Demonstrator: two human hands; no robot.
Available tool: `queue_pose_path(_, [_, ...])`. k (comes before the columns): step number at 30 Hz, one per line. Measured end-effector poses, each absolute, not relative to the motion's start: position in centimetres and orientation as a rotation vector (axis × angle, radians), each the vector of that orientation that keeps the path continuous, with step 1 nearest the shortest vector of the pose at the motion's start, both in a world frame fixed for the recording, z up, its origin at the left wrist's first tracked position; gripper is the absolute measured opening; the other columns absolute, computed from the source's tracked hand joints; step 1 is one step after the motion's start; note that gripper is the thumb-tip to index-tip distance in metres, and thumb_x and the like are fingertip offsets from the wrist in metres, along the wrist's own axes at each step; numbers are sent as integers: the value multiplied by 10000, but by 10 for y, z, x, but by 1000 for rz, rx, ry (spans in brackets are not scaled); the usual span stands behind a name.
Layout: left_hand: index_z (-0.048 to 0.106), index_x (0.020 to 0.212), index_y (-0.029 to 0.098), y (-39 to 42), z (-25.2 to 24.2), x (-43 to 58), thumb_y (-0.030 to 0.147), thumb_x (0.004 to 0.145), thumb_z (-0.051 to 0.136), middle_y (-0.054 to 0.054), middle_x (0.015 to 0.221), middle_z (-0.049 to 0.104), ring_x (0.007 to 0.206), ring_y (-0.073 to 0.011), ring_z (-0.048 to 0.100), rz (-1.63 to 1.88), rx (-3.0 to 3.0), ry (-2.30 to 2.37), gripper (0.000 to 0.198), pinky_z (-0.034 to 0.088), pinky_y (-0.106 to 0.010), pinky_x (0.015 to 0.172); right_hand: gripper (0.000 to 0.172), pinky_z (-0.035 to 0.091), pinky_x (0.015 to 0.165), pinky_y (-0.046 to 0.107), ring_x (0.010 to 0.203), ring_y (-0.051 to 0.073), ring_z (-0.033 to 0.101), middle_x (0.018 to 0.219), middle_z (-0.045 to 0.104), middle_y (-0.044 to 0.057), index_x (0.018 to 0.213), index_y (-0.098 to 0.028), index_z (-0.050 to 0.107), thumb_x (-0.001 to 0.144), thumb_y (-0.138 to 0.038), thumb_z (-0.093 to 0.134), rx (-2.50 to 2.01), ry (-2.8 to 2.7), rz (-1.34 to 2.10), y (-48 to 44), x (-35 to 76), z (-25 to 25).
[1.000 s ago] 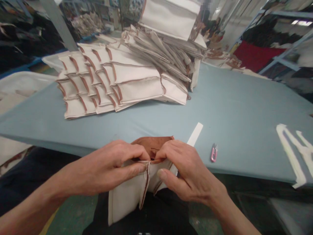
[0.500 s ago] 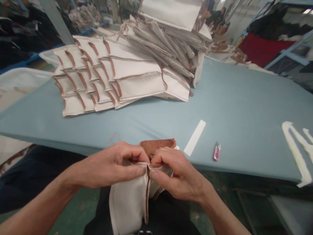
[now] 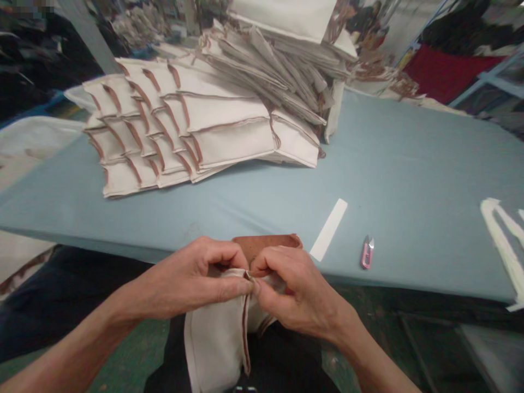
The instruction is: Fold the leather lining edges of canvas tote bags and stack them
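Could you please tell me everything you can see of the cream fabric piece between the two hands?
The cream fabric piece looks like stitched cloth, with a brown inner side showing at the back and a brown-edged seam running down the front. The left hand and right hand pinch its upper edge beside that seam. Its front panel hangs down over the dark-clothed lap, slightly curved. Its lower end and much of its right side are hidden.
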State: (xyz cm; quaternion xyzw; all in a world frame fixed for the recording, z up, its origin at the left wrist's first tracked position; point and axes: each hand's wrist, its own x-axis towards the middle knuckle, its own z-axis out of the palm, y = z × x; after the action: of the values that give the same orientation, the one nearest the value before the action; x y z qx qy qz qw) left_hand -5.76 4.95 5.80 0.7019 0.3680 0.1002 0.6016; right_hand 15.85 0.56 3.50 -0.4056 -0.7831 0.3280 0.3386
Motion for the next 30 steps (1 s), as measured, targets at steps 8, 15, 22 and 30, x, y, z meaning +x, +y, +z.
queue_pose_path(8, [644,818,161,46,61,-61,355,973,560,56,695,536,630,-106,454,230,1648,815,262,354,-201,553,126,314,617,268,598,125,479,675,614,-34,767,-202,593,884,-157,606,-1063,-2053,825,4,157,35])
queue_pose_path(15, [628,748,185,38,65,-63,226,942,526,73,630,510,589,-94,457,239,1917,850,223,319,-216,536,141,305,630,281,618,125,499,684,640,-13,751,-182,590,889,-163,612,-1067,-2130,727,-1,156,43])
queue_pose_path(22, [520,684,193,43,73,-61,88,845,549,102,598,400,541,-58,395,290,2204,743,194,265,-225,526,133,301,635,298,641,140,518,700,641,3,772,-186,582,901,-170,555,-1099,-2201,754,-4,159,48])
queue_pose_path(30, [447,671,207,39,71,-58,98,851,548,102,576,370,520,-75,368,297,2262,801,234,242,-254,505,184,257,615,321,608,140,457,667,580,-2,734,-206,492,910,-153,496,-1044,-2222,676,-2,155,46])
